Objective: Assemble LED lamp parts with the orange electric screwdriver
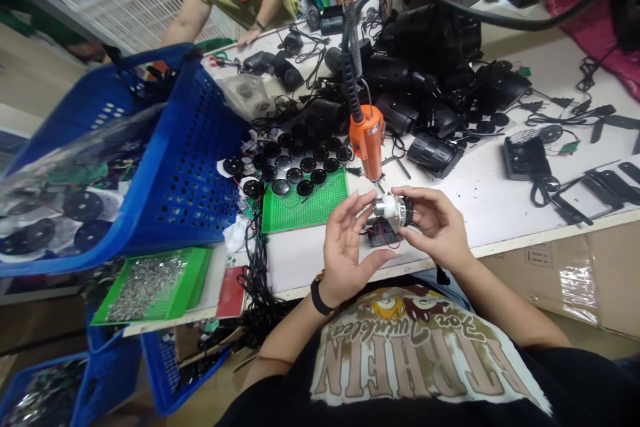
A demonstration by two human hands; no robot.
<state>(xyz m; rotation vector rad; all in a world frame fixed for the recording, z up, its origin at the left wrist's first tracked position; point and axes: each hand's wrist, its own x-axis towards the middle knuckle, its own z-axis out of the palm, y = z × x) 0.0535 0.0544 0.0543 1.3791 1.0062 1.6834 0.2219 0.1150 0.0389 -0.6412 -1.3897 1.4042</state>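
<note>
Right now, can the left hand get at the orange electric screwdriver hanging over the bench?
Probably yes: the left hand has only its fingertips at the silver part, and the orange electric screwdriver hangs just above it, with nothing visibly between them.

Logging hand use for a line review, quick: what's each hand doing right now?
Left hand: partly open, fingertips at the silver metal cylinder, grip unclear.
Right hand: closed on the cylinder, holding it.

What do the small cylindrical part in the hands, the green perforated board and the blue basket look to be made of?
The small cylindrical part looks like bright metal, given its silvery sheen; its dark end is unclear. The green perforated board seems moulded plastic, with an even matte colour and regular holes. The blue basket looks like moulded plastic, slightly glossy with punched-looking holes.
</note>
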